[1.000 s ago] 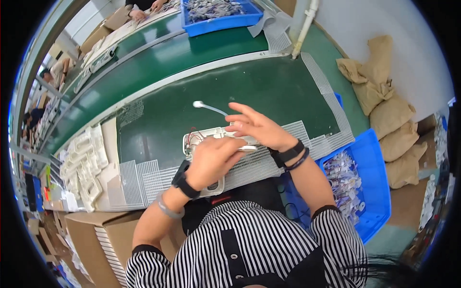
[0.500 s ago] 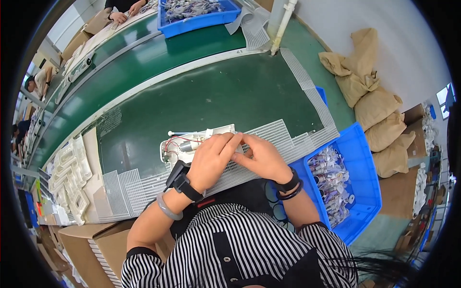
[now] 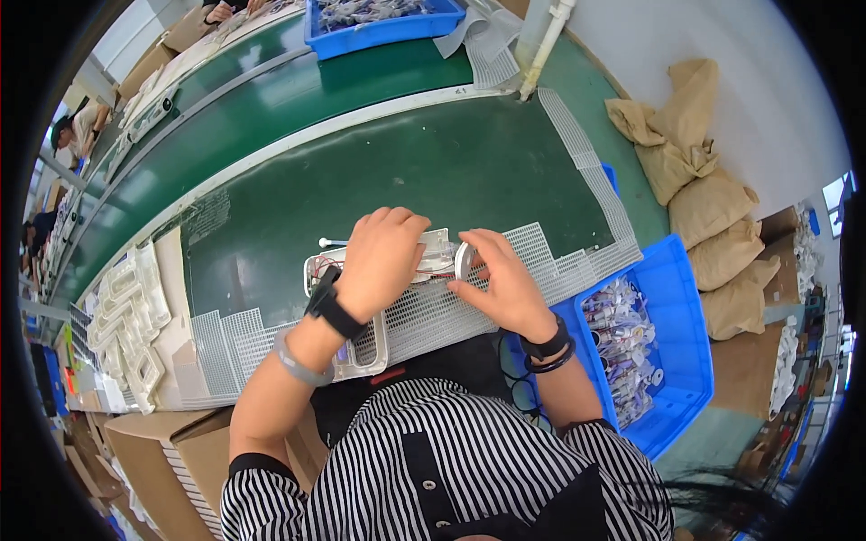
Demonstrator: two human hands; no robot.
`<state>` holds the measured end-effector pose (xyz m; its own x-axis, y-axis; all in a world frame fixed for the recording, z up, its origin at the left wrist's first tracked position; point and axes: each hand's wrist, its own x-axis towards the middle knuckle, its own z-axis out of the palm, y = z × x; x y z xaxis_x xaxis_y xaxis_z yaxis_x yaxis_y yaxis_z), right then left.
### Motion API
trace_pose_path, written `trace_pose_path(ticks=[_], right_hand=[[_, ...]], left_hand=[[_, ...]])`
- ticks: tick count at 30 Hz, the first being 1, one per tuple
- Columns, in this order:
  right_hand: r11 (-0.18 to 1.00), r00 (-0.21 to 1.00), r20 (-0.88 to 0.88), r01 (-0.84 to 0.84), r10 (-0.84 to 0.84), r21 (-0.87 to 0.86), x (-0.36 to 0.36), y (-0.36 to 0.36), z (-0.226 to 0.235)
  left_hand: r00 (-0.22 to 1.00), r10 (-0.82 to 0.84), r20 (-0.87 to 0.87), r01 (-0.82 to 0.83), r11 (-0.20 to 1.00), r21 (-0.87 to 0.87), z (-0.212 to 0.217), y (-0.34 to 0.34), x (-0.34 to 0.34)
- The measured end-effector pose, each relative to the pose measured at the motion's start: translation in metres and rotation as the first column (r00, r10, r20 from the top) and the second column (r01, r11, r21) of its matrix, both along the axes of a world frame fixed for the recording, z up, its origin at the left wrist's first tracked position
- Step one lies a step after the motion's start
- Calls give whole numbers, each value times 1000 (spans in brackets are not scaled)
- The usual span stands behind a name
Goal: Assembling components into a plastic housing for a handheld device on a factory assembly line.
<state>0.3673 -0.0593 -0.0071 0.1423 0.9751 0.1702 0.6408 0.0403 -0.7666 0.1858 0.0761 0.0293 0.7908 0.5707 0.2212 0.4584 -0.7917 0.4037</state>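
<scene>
To your left, pale plastic frames lie on the counter. In front of you, the white housing with red wires lies on the counter, partly under your left grip; its fingertips are hidden, so I can't tell whether it holds anything. Your right grip is part-curled, thumb and fingers around a white disc at the housing's right end. Farther right stands a blue bin of bagged parts.

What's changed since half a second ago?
The hands have parted: the left hand shifted forward and slightly left over the white casing, and a round white disc now shows on edge in the right hand. The blue bin stayed put.
</scene>
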Motion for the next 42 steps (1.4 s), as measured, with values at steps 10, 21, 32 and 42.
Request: trace_pose_path(ticks=[10,21,32,42], right_hand=[[991,997,-56,-56,50,-119,6,11,-7],[984,971,-171,-174,167,-28,10,24,-4],[966,922,-349,-227,170,-128,16,26,-11],[978,957,-258,-171,136,-119,11,25,-16]], left_hand=[[989,-54,-141,76,984,159,-37,4,19],[997,-83,7,80,980,184,-40,8,6],[999,30,34,-36,983,182,-55,-5,9],[992,82,94,-91,992,92,-61,-9,13]])
